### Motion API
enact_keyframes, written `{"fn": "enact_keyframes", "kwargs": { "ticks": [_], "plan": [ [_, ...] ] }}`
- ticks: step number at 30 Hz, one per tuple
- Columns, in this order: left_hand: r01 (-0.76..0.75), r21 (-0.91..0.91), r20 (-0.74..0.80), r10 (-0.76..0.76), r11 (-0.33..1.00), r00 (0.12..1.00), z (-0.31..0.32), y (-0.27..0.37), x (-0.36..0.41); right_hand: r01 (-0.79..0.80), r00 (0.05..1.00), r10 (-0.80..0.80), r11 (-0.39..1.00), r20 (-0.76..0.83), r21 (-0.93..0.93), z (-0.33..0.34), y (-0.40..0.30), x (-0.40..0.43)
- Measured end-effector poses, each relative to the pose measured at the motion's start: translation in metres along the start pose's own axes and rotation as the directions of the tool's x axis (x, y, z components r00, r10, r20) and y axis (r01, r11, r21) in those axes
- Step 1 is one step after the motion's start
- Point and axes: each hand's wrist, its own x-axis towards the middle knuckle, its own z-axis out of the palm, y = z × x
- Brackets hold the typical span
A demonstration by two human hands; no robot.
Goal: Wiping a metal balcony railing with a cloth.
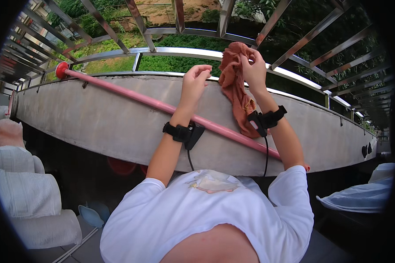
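A reddish-brown cloth (pixel 233 82) hangs bunched from my right hand (pixel 253 69), whose fingers pinch its upper part near the metal railing. The cloth's lower end rests on the concrete ledge, beyond a pink pole. My left hand (pixel 196 79) is raised to the left of the cloth, apart from it, with curled fingers and nothing visible between them. The pink pole (pixel 144 100) lies slantwise across the ledge beneath my forearms, with a red round end at the far left. Each wrist wears a black strap with a small device and a cable.
The concrete ledge (pixel 118 131) spans the view before me. A metal railing (pixel 181 52) with upright bars stands beyond it, with greenery outside. White towels (pixel 26 194) hang at the left. Light blue slippers (pixel 91 215) are on the floor, and bluish fabric (pixel 358 194) is at the right.
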Motion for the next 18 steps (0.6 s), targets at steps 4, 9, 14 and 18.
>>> {"fn": "enact_keyframes", "kwargs": {
  "ticks": [4, 9, 14, 18],
  "plan": [
    [0.125, -0.357, -0.171, -0.197, 0.926, 0.965, -0.019, 0.006, -0.001, 0.144, 0.988, -0.109, 0.91, 0.11, -0.39, 0.02, 0.031, 0.006],
    [0.003, -0.496, -0.319, -0.185, 0.869, 0.93, -0.019, 0.004, -0.004, 0.219, 0.768, -0.167, 0.976, 0.618, -0.009, 0.074, 0.023, 0.019],
    [-0.204, -0.508, -0.492, -0.088, 0.837, 0.866, -0.016, 0.011, -0.008, 0.772, 0.573, -0.482, 0.588, 0.663, -0.24, 0.162, 0.006, 0.008],
    [-0.233, -0.42, -0.566, -0.053, 0.877, 0.822, -0.016, 0.009, -0.004, 0.607, 0.794, -0.365, 0.445, 0.485, -0.659, 0.233, 0.002, 0.001]
  ]
}}
